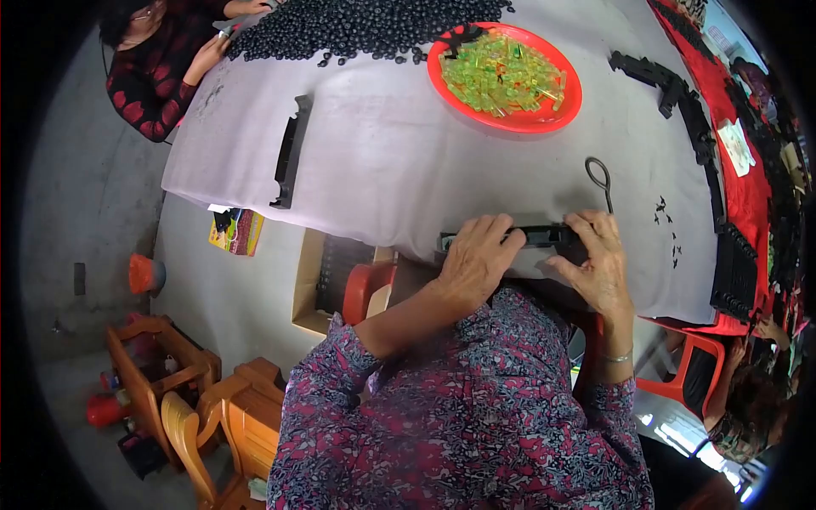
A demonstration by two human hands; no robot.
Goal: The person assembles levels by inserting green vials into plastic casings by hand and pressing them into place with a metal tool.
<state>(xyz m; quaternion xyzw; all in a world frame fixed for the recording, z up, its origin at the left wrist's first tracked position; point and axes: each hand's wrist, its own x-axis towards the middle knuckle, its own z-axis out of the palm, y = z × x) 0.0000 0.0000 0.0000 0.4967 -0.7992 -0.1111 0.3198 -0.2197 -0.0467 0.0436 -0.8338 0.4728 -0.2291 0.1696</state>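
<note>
At the table's near edge lies a long, narrow black plastic part [535,236] with a hollow middle. My left hand [480,262] is closed over its left end, the fingers curled on top. The other end is gripped by my right hand [600,265], thumb and fingers bent around it. What sits under my fingertips is hidden. Just beyond my right hand is a metal wire tool with a looped handle [598,173]. Tiny black pieces [665,223] are scattered to the right of that hand. A similar black part [291,153] lies apart on the left.
A red plate [544,121] holds translucent yellow-green pieces. Many small black round pieces [340,30] cover the far side, where another person's hand [206,55] rests. Black parts [701,136] line the right edge. A cardboard box [310,280] and wooden chairs [242,408] stand at left.
</note>
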